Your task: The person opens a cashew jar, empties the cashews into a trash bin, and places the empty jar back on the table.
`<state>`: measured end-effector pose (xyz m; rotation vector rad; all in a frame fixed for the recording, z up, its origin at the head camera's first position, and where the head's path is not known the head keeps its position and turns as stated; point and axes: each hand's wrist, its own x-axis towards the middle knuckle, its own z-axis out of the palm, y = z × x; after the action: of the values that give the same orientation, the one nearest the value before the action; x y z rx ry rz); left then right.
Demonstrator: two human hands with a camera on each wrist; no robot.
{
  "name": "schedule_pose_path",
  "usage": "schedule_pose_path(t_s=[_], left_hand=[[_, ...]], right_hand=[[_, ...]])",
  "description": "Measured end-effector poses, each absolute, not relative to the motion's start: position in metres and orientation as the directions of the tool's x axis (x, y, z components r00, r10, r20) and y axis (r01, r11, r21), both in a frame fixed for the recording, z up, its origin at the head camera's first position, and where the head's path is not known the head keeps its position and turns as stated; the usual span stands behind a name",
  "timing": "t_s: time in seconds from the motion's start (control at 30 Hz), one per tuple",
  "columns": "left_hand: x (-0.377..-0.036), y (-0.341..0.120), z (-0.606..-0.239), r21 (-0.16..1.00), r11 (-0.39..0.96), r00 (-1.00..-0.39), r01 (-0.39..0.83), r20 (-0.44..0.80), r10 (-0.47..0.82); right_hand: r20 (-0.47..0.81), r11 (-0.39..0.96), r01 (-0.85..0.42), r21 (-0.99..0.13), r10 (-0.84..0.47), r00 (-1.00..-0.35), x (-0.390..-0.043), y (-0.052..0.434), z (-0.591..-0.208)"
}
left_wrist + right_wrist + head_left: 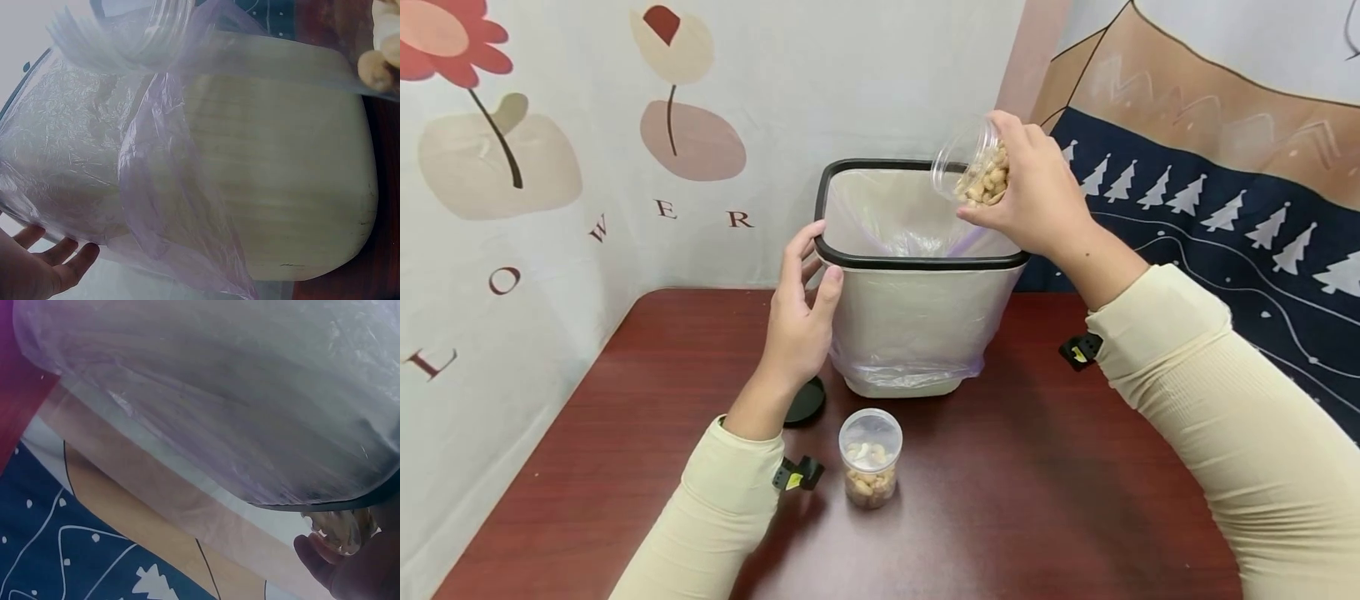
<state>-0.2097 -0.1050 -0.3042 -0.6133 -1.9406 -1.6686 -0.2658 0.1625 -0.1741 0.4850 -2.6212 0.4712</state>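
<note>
My right hand holds a small clear jar. My fingers curl around it. The jar is see-through plastic and it has light brown nuts inside. It has no lid on. I hold it tipped on its side, up in the air, with its open mouth over the bin. The nuts sit low in the jar, near my fingers.

The bin is pale with a black rim. A thin bag that looks a bit purple lines it and folds down over the outside. I cannot see the bottom of the bin.

My left hand rests flat on the side of the bin, near the rim. Its fingers are straight and hold nothing.

Another small clear jar stands on the brown tabletop, just in front of the bin. It has a clear lid on, and it has nuts inside too. A black lid lies flat on the tabletop beside my left wrist.
</note>
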Motion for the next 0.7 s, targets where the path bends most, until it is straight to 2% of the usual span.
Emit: schedule_pose_path(t_s=[0.7], left_hand=[[-0.2116, -0.1066, -0.3065, 0.753, 0.168, -0.764, 0.636, 0.645, -0.002]], right_hand=[[0.393, 0.918, -0.361, -0.167, -0.273, -0.878, -0.2683, 0.1559, -0.1757]])
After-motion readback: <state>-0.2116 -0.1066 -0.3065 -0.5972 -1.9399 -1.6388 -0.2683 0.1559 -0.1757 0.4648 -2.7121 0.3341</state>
